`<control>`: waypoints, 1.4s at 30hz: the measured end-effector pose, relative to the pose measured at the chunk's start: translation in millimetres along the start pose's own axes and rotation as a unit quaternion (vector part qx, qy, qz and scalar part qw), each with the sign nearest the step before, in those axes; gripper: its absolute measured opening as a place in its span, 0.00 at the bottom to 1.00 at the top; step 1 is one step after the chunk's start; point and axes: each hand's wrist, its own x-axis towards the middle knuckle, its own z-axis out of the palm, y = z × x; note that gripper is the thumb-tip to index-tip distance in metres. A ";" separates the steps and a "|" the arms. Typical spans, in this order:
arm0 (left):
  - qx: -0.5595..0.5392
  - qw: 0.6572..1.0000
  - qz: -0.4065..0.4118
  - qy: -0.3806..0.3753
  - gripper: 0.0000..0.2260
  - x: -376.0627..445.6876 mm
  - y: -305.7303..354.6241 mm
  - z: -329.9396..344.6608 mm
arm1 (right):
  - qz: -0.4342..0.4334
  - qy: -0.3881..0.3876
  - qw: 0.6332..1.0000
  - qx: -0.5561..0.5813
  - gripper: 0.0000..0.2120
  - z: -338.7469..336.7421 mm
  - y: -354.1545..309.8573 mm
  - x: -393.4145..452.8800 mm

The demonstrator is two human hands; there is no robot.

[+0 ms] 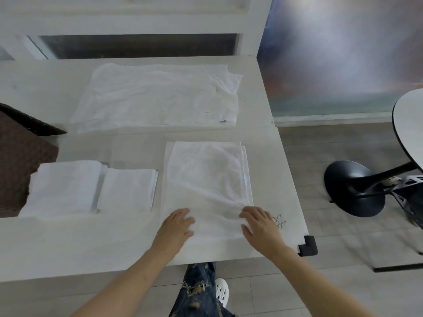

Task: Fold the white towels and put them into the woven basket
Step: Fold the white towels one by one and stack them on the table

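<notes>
Left hand [177,225]: palm down, fingers straight, resting on the half-folded towel [206,179], near edge.
Right hand [261,227]: fingers spread flat, pressing same towel's near-right corner.

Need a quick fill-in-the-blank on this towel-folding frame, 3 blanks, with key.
1. Both hands, the left hand and the right hand, rest on the near edge of the half-folded ____.
2. The number of finished folded towels lying side by side between that one and the woven basket is ____.
3. The pile of unfolded towels lies at the ____ side of the table from the person.

Missing words: towel; two; far
</notes>
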 end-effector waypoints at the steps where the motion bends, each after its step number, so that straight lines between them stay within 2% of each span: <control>1: -0.001 1.000 0.008 -0.017 0.19 -4.6 -4.5 3.4 | -0.034 -0.033 0.999 -0.013 0.17 3.0 1.7 -4.2; 3: 0.007 0.998 0.022 -0.050 0.22 -13.6 -14.6 9.3 | -0.056 -0.101 0.992 -0.044 0.25 9.0 7.3 -13.4; 5: 0.012 0.998 0.041 -0.047 0.21 -23.0 -25.4 14.6 | -0.043 -0.138 0.988 -0.045 0.27 13.3 12.6 -22.4; 7: 0.015 0.998 0.055 0.010 0.17 -29.3 -32.6 18.7 | -0.039 -0.112 0.992 -0.037 0.22 15.1 15.7 -25.0; 9: 0.005 0.999 0.038 0.030 0.17 -34.4 -28.3 14.8 | -0.034 -0.083 0.995 -0.030 0.18 14.2 16.2 -22.8; 11: 0.010 1.000 -0.001 0.003 0.20 -37.0 -21.4 6.7 | -0.027 -0.071 0.997 -0.008 0.16 12.3 15.7 -20.2; 13: 0.016 0.999 -0.034 -0.006 0.19 -38.4 -14.3 -6.3 | -0.012 -0.083 0.996 0.031 0.14 2.7 14.1 -19.1; 16: 0.022 0.998 -0.057 -0.003 0.13 -41.0 -8.4 -27.0 | 0.060 -0.112 0.983 0.135 0.01 -22.7 10.2 -20.1; 20: -0.138 0.988 -0.071 0.014 0.07 -35.1 -8.0 -48.1 | 0.190 -0.071 0.949 0.241 0.01 -45.4 9.5 -19.2; 23: -0.273 0.955 -0.094 0.069 0.01 -23.4 -3.4 -63.9 | 0.236 -0.021 0.928 0.286 0.01 -60.7 1.2 -6.1; 26: -0.332 0.933 -0.100 0.094 0.06 -4.2 1.5 -82.2 | 0.262 0.022 0.916 0.304 0.03 -73.3 -7.8 19.3; 30: -0.299 0.938 -0.109 0.139 0.13 25.7 0.6 -100.5 | 0.278 0.047 0.919 0.275 0.03 -75.2 -5.8 62.9; 35: -0.265 0.938 -0.142 0.173 0.14 69.6 -16.7 -106.0 | 0.266 0.006 0.951 0.155 0.05 -71.0 7.4 111.4; 42: -0.255 0.937 -0.150 0.184 0.13 119.2 -32.5 -106.3 | 0.274 -0.027 0.960 0.053 0.10 -56.4 27.1 158.0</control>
